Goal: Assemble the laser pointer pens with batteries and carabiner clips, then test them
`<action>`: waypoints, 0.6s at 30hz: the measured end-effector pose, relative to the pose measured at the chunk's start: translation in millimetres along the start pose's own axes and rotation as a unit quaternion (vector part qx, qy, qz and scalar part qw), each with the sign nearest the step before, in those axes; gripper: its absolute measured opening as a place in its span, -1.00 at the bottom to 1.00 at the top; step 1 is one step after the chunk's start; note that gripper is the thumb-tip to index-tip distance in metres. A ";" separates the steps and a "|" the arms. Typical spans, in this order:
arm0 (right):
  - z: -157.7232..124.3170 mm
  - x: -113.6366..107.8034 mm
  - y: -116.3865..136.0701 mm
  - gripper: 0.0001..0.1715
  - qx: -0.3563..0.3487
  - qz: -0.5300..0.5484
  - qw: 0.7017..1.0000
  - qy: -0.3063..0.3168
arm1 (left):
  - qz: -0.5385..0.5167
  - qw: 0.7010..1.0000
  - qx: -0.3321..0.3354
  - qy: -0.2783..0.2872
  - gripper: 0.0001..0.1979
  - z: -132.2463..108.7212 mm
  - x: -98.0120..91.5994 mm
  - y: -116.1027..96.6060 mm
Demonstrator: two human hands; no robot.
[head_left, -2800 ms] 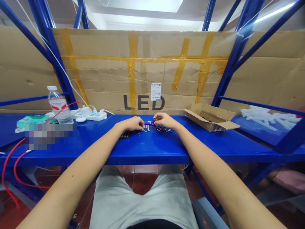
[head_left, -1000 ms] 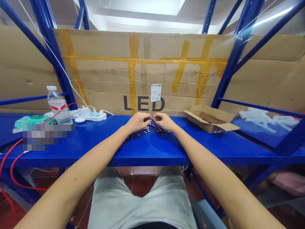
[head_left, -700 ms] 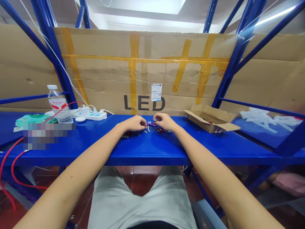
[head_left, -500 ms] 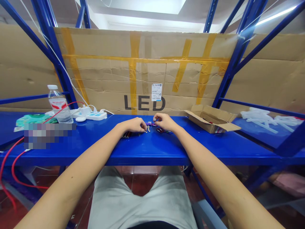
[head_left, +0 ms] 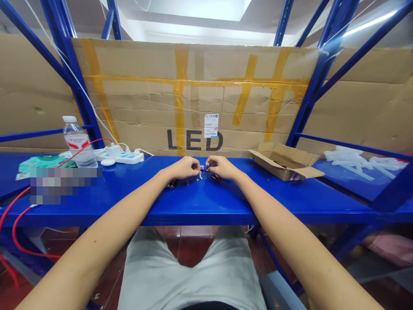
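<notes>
At the middle of the blue table, my left hand [head_left: 186, 168] is closed in a pinch. Whatever lies between its fingertips is too small to make out. Just across from it, my right hand [head_left: 222, 166] pinches a small round silver piece [head_left: 207, 164]. Shiny purple tubes [head_left: 203, 168] lie behind and between the fingertips. A short row of tiny silver pieces [head_left: 200, 175] rests on the table between the hands. Dark red shiny items [head_left: 215, 177] sit under my right hand, and dark tubes [head_left: 172, 184] show partly beneath my left wrist.
To the right stands an open cardboard box [head_left: 284, 165], with clear plastic pieces [head_left: 350, 160] beyond it. A water bottle [head_left: 79, 144], a power strip [head_left: 129, 158] and red cables [head_left: 19, 215] occupy the left. A large cardboard sheet [head_left: 138, 107] closes off the back.
My left hand has lifted slightly from the tiny silver pieces and its fingertips have come nearer my right hand. The right hand still pinches its round piece, now held slightly lower.
</notes>
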State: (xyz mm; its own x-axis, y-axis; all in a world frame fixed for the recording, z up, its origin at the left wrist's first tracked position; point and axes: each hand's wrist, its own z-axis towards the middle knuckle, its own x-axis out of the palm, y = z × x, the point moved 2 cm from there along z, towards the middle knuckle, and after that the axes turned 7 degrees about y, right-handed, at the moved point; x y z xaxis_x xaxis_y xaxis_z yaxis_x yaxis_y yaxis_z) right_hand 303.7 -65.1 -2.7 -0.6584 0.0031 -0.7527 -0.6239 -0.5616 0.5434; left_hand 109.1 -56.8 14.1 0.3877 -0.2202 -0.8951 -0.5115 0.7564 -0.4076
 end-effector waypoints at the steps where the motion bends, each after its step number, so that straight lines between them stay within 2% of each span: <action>1: 0.0 0.6 0.1 -0.77 0.002 0.003 1.000 0.005 | -0.008 0.999 0.014 -0.030 -0.87 0.8 -0.2 -2.1; 4: -1.3 2.4 3.8 -0.77 0.007 0.021 0.999 0.027 | -0.024 0.993 0.040 -0.106 -0.85 2.5 -0.6 -7.6; 7: -3.6 3.6 11.0 -0.79 0.007 0.057 0.997 0.050 | -0.023 0.988 0.063 -0.136 -0.86 3.7 -0.4 -11.7; 13: -7.1 4.7 23.8 -0.84 -0.002 0.101 0.993 0.064 | -0.020 0.984 0.092 -0.152 -0.90 3.5 -0.6 -15.5; 18: -7.6 5.3 25.8 -0.91 0.011 0.124 0.991 0.055 | 0.009 0.984 0.118 -0.130 -0.89 1.9 0.6 -17.4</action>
State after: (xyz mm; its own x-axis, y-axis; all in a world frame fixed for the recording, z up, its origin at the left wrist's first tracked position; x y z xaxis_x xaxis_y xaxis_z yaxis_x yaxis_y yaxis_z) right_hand 287.3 -85.9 4.5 -0.7434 -0.2236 -0.6304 -0.4584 -0.5161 0.7236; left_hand 119.6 -68.9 21.0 0.5795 -0.0640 -0.8125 -0.3392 0.8875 -0.3118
